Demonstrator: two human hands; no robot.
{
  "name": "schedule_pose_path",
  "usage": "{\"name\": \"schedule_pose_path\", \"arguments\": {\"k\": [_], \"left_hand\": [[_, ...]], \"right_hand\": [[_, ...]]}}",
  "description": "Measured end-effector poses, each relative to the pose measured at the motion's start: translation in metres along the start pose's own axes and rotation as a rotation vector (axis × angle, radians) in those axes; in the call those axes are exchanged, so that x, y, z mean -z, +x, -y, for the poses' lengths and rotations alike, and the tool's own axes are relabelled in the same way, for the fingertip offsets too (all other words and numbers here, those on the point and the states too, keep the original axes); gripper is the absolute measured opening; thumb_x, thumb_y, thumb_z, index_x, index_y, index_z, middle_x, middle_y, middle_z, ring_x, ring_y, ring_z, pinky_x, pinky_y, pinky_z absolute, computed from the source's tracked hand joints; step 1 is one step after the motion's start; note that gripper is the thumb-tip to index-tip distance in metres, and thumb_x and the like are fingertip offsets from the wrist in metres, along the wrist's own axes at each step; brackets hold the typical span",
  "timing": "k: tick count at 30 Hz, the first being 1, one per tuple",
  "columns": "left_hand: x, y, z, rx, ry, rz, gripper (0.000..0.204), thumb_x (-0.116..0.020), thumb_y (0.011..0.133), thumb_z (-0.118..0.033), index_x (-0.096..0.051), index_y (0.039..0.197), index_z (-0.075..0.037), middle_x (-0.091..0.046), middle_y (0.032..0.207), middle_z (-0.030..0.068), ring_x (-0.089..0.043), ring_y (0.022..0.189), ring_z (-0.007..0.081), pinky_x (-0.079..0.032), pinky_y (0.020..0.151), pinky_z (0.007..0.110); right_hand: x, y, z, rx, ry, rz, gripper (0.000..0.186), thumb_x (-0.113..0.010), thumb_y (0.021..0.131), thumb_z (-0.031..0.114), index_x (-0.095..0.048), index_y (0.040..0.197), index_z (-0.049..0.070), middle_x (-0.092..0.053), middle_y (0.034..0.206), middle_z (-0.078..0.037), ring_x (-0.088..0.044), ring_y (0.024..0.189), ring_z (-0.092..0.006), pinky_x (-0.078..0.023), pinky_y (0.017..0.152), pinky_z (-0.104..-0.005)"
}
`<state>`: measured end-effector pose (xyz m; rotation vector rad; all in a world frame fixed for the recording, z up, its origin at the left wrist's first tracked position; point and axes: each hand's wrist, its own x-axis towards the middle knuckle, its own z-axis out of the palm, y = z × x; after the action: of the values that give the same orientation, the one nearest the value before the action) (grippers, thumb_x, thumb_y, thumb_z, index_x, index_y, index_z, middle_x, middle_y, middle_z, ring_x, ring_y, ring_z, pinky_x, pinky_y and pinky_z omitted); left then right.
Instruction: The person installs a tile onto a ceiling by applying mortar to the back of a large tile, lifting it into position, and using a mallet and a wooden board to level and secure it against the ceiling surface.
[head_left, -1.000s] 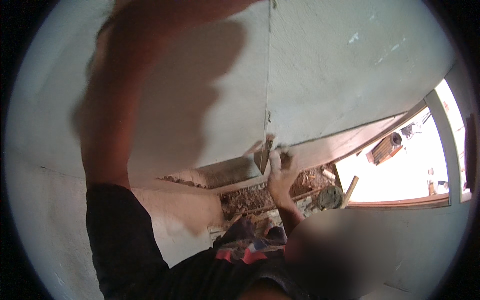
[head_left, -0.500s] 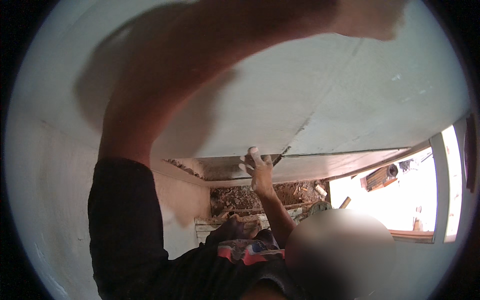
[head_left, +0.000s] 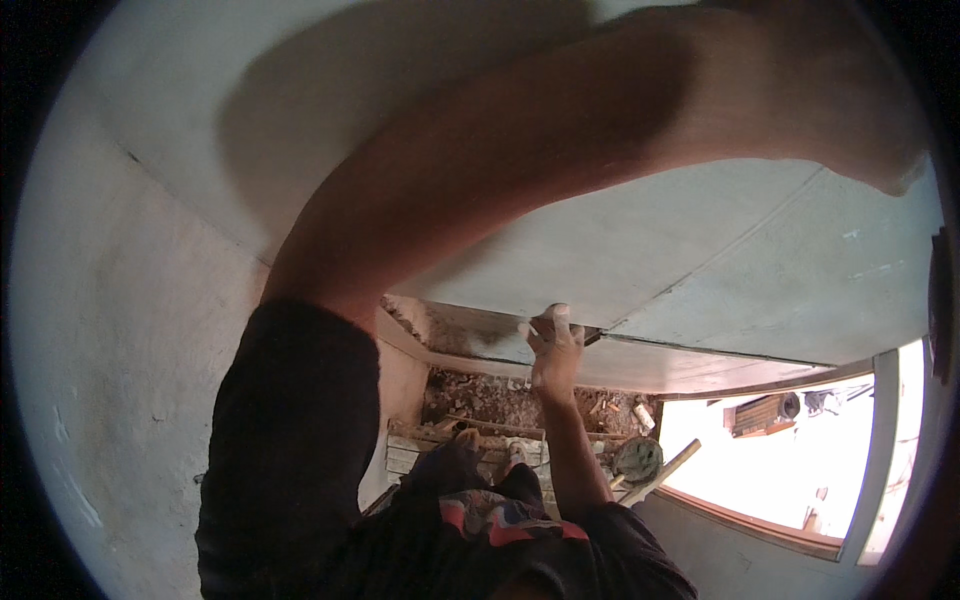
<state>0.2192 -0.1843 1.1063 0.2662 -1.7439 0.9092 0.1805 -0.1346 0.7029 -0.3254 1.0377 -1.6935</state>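
My left arm arches across a white overhead board, and my left hand is at the upper right against the white surface; its fingers are too dark and blurred to make out. My right hand, whitened with dust, reaches to the board's lower edge, with fingers apart and fingertips at that edge. A narrow seam runs diagonally across the boards. Behind and beside my right hand, a recessed grimy strip shows along the edge.
Below lie rubble, pale slatted planks, a round grimy bucket and a leaning wooden stick. A bright framed opening is at the right. A plastered wall rises on the left.
My left arm has swept rightward across the board. My right hand first moved left from the seam's end, then slightly back right, staying at the board's edge. The view has shifted.
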Motion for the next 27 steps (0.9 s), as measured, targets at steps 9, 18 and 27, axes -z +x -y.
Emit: {"name": "schedule_pose_path", "arguments": {"k": [9,18,27], "left_hand": [[0.071,-0.261,-0.107,1.685,-0.567,-0.342,0.061,-0.071,0.096,-0.034,-0.046,0.143,-0.003,-0.048,0.141,0.0156,-0.048,0.13,0.0276,-0.038,0.112,0.045],[0.025,-0.42,-0.169,2.003,-0.837,-0.144,0.039,-0.067,0.101,-0.038,-0.064,0.124,-0.006,-0.062,0.12,0.0069,-0.059,0.113,0.0156,-0.049,0.094,0.033],[0.022,-0.345,-0.146,2.392,-0.883,-0.68,0.048,-0.081,0.09,-0.043,-0.07,0.116,-0.004,-0.068,0.108,0.0048,-0.059,0.095,0.0147,-0.049,0.085,0.034]], "right_hand": [[0.001,0.001,0.004,-0.054,-0.016,0.037,0.037,-0.071,0.099,0.038,-0.05,0.109,0.01,-0.063,0.104,-0.008,-0.066,0.095,-0.0228,-0.058,0.083,-0.0465],[0.042,0.03,-0.017,0.178,-0.477,0.26,0.049,-0.064,0.101,0.048,-0.058,0.122,0.004,-0.065,0.107,-0.013,-0.063,0.104,-0.0259,-0.054,0.092,-0.0411],[0.03,0.022,0.004,-0.091,-0.087,0.18,0.071,-0.065,0.098,0.056,-0.05,0.135,-0.003,-0.058,0.123,-0.02,-0.058,0.117,-0.0302,-0.055,0.094,-0.0405]]}}
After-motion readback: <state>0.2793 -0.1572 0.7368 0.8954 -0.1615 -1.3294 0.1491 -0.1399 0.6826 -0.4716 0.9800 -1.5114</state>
